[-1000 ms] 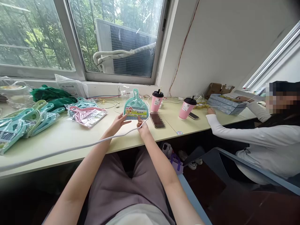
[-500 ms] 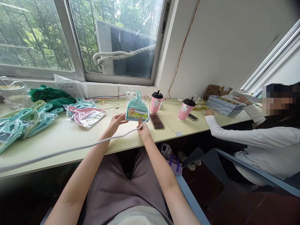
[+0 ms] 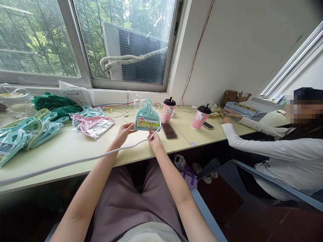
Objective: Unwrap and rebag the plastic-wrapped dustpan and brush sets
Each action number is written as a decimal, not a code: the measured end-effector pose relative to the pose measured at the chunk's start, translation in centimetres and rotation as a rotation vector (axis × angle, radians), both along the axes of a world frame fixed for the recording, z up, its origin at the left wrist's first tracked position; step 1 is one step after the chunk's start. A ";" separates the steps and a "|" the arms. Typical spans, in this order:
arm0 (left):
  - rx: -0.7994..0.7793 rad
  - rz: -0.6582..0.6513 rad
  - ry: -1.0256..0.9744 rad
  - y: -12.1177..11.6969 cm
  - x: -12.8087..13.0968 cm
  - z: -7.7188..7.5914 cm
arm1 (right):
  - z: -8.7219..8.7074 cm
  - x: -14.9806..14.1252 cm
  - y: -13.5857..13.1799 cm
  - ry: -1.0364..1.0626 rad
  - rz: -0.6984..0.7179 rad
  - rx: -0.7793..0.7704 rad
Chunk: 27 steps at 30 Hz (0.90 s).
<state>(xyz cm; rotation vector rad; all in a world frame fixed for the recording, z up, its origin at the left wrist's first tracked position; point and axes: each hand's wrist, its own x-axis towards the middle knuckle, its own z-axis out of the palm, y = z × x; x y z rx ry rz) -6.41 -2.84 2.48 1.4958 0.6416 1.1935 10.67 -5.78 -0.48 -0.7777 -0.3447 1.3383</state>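
Note:
A turquoise dustpan and brush set in a clear plastic bag is held upright above the table, its printed label facing me. My left hand pinches its lower left corner. My right hand grips the bottom edge, thumb in front; the fingers behind are hidden. A pale cable crosses in front of my right hand and the set's right side. To the left lies a pink bagged dustpan and brush set, with a turquoise one behind it.
Several bagged dustpan sets are heaped at the left, before a green bag. Two pink cups with black lids and a phone stand or lie to the right. A co-worker's white sleeve reaches onto the table.
The dustpan set stays between my hands, almost unmoved. At the right, the co-worker's far hand has come down from beside the box toward their other hand.

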 end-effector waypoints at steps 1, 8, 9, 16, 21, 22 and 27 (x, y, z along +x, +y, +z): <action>-0.005 0.010 -0.006 0.1 0.0 0.0 | -0.1 0.0 0.1 0.052 0.003 0.003; 0.034 -0.013 0.071 -0.2 0.3 0.2 | -0.1 -0.2 0.4 0.133 -0.013 -0.006; 0.052 0.003 0.094 -0.2 0.4 0.1 | 0.0 -0.2 0.4 0.133 -0.008 -0.007; 0.145 0.150 0.038 0.2 0.6 -0.2 | 0.2 -0.2 0.0 0.148 0.042 -0.025; 0.164 0.112 0.080 0.4 0.1 0.1 | 0.2 -0.1 -0.1 0.210 0.075 -0.014; 0.163 0.101 0.085 0.3 0.0 0.1 | 0.2 -0.1 -0.1 0.205 0.081 -0.018; 0.159 0.096 0.092 -0.2 -0.1 0.6 | 0.4 -0.2 -0.4 0.123 0.073 -0.030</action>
